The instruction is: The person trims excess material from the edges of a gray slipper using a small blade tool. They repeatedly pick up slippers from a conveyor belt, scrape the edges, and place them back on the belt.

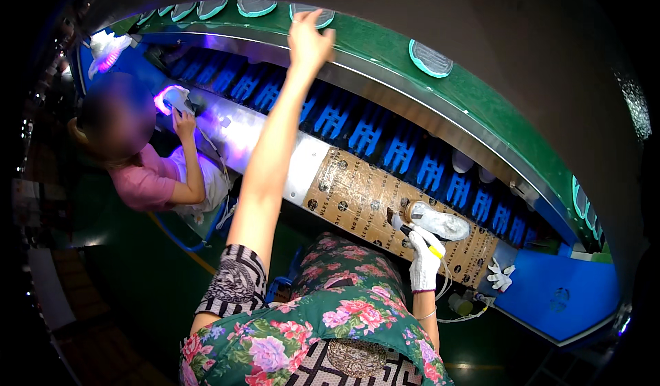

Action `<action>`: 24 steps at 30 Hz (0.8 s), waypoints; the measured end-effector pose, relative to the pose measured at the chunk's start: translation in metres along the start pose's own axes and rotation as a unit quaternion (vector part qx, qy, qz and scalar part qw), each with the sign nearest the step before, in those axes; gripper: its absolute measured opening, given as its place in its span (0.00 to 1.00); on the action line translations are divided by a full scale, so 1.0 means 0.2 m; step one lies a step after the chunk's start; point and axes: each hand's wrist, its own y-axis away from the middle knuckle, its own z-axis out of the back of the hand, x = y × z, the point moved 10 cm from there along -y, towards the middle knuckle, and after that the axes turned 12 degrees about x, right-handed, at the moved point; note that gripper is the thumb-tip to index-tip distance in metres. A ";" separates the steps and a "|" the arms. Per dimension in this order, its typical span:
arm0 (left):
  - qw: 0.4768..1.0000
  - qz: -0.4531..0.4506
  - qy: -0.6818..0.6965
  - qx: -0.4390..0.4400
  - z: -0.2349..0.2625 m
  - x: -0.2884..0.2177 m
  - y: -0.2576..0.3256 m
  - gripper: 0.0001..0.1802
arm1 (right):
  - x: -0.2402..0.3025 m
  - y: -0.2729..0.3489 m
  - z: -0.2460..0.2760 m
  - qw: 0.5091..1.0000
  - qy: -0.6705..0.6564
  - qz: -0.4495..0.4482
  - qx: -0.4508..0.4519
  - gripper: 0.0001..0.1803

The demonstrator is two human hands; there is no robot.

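My left hand point(309, 37) is stretched far up, its fingers on a grey shoe sole with a teal rim point(313, 16) lying on the green upper belt point(385, 46). My right hand point(424, 263), in a white glove, holds a black pen-like tool with a yellow band point(416, 238). Its tip touches a white shoe point(437, 222) lying on the taped cardboard work surface point(357, 197). A thin cord runs down from the tool.
Several more teal-rimmed soles point(430, 58) ride the green belt. Below it runs a row of blue racks point(371, 133) under violet light. A person in a pink top point(148, 180) at the left holds a white shoe point(175, 99). A spare white glove point(500, 274) lies at the right.
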 end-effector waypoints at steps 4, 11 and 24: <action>0.983 0.133 0.107 0.067 0.05 0.22 -0.04 0.10 | -0.02 -0.01 -0.06 0.999 0.015 -0.019 0.022 0.11; 0.946 -0.223 0.221 -0.075 0.52 -0.05 0.56 0.12 | -0.09 -0.07 -0.07 0.999 -0.019 -0.042 0.024 0.13; 0.941 -0.333 0.033 -0.054 0.49 -0.50 1.14 0.21 | -0.07 -0.09 -0.13 0.999 -0.006 -0.043 0.028 0.13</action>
